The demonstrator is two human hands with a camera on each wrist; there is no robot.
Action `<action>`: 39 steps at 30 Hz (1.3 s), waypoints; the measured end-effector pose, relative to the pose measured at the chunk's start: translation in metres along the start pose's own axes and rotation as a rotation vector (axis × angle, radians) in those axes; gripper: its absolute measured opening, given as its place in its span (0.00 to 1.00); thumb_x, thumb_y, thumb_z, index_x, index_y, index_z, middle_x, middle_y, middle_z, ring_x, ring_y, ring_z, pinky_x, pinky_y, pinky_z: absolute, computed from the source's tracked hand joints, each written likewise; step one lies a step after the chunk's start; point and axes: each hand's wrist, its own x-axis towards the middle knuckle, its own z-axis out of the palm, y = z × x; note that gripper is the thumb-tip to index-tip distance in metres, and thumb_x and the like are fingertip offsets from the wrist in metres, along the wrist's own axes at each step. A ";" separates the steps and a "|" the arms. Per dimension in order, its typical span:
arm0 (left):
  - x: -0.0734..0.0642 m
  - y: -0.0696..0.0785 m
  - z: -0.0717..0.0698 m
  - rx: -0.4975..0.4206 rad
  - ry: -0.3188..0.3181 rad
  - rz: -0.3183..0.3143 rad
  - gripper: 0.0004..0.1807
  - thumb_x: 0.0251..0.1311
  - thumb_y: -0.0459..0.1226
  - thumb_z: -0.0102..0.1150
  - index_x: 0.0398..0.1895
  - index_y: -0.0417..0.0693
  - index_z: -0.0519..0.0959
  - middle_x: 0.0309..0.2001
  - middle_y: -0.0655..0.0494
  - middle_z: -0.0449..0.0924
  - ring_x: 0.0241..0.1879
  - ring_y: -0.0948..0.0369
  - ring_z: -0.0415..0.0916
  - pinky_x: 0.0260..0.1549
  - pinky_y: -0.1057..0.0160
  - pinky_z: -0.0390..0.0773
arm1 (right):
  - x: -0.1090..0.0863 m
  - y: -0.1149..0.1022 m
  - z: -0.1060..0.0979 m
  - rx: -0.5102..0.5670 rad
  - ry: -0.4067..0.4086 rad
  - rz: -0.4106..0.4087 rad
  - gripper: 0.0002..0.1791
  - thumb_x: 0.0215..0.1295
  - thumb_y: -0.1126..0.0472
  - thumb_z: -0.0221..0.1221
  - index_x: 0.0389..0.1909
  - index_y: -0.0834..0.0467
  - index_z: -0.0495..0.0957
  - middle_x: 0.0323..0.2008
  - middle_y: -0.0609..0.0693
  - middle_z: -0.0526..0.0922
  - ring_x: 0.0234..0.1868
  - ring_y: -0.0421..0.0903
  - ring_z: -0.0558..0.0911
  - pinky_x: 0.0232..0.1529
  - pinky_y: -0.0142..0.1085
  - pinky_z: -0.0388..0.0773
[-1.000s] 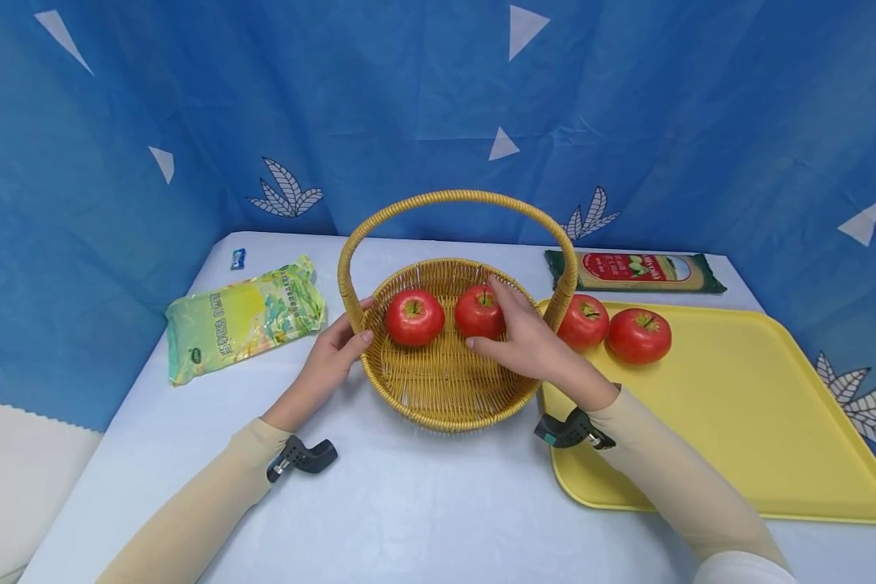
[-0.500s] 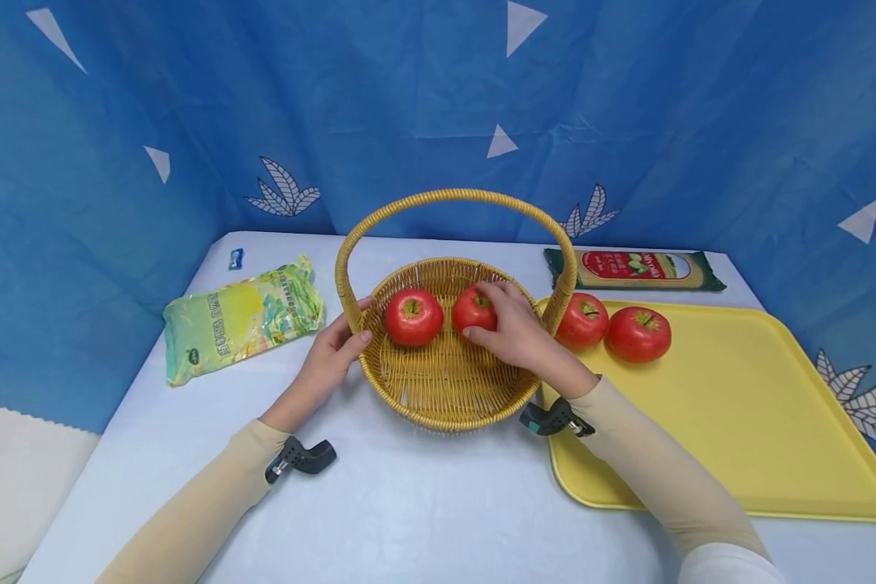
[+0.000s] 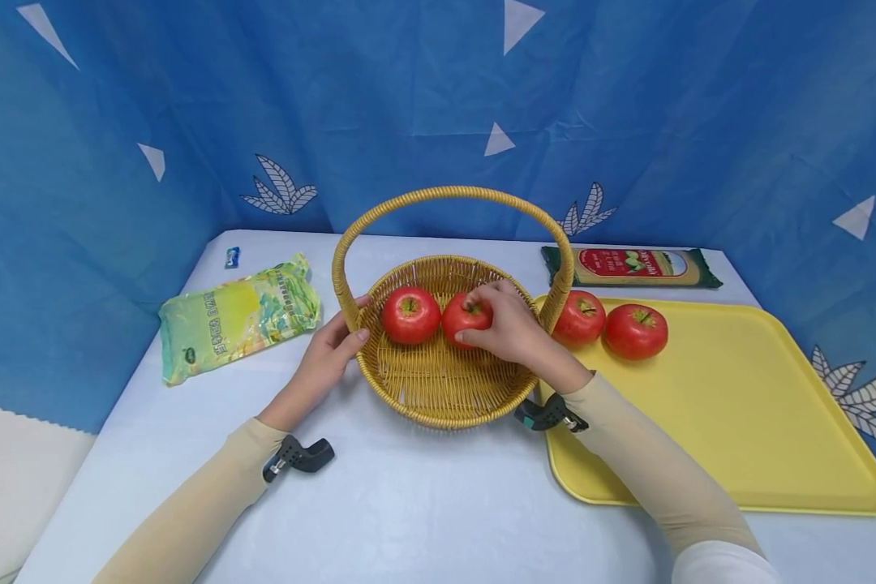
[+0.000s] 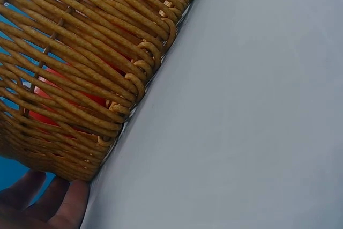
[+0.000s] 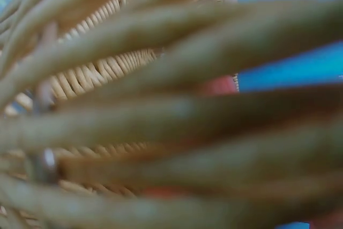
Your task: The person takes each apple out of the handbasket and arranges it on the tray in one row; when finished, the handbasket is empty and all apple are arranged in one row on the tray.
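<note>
A woven wicker basket (image 3: 445, 399) with a tall arched handle stands on the white table. My left hand (image 3: 324, 357) grips its left rim at the foot of the handle, thumb over the edge. In the left wrist view, fingertips (image 4: 72, 202) press the basket's outer wall (image 4: 80, 57). Inside the basket, my right hand (image 3: 509, 326) holds a red apple (image 3: 454, 318) between thumb and curled fingers. A second red apple (image 3: 410, 318) sits just left of it. Blurred wicker strands (image 5: 134, 122) fill most of the right wrist view and hide that hand.
To the right lies a yellow tray (image 3: 723, 405) with two more apples, one (image 3: 578, 319) close by the basket and another (image 3: 636, 332) beside it. A noodle pack (image 3: 635, 268) lies behind the tray. On the left are a green-yellow packet (image 3: 241, 319) and a small blue sachet (image 3: 232, 258).
My right hand has moved the held apple leftward within the basket, right up to the other apple. The left hand keeps its grip on the rim.
</note>
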 end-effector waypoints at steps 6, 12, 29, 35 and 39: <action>0.000 0.000 0.000 -0.006 0.005 0.020 0.29 0.77 0.36 0.49 0.79 0.49 0.61 0.74 0.37 0.65 0.68 0.40 0.71 0.50 0.74 0.78 | 0.002 0.003 0.000 0.029 -0.080 -0.072 0.22 0.54 0.58 0.75 0.43 0.57 0.75 0.48 0.58 0.79 0.52 0.54 0.76 0.51 0.47 0.80; -0.001 0.003 0.001 -0.005 0.007 0.018 0.29 0.77 0.36 0.48 0.79 0.49 0.61 0.74 0.37 0.66 0.67 0.42 0.71 0.50 0.74 0.78 | 0.000 0.004 -0.001 0.099 -0.192 -0.091 0.22 0.52 0.58 0.75 0.43 0.55 0.74 0.48 0.56 0.80 0.51 0.53 0.79 0.51 0.44 0.82; -0.002 0.005 0.000 -0.022 -0.008 0.003 0.30 0.76 0.37 0.49 0.79 0.52 0.61 0.74 0.39 0.67 0.67 0.43 0.72 0.48 0.73 0.80 | -0.003 0.005 -0.002 0.138 -0.405 -0.194 0.29 0.51 0.60 0.75 0.53 0.52 0.74 0.59 0.55 0.77 0.59 0.56 0.78 0.61 0.52 0.80; -0.001 0.003 0.000 -0.017 -0.007 -0.008 0.30 0.76 0.38 0.50 0.79 0.52 0.61 0.73 0.39 0.68 0.66 0.43 0.72 0.48 0.72 0.81 | -0.003 0.006 -0.001 0.152 -0.412 -0.187 0.29 0.53 0.60 0.74 0.56 0.53 0.74 0.60 0.56 0.77 0.60 0.56 0.78 0.62 0.53 0.79; -0.001 0.002 0.000 -0.017 -0.006 -0.014 0.30 0.76 0.38 0.50 0.79 0.52 0.61 0.73 0.39 0.68 0.66 0.42 0.72 0.48 0.72 0.81 | -0.003 0.007 -0.001 0.162 -0.415 -0.186 0.29 0.53 0.59 0.74 0.56 0.53 0.74 0.60 0.56 0.77 0.60 0.56 0.78 0.62 0.52 0.79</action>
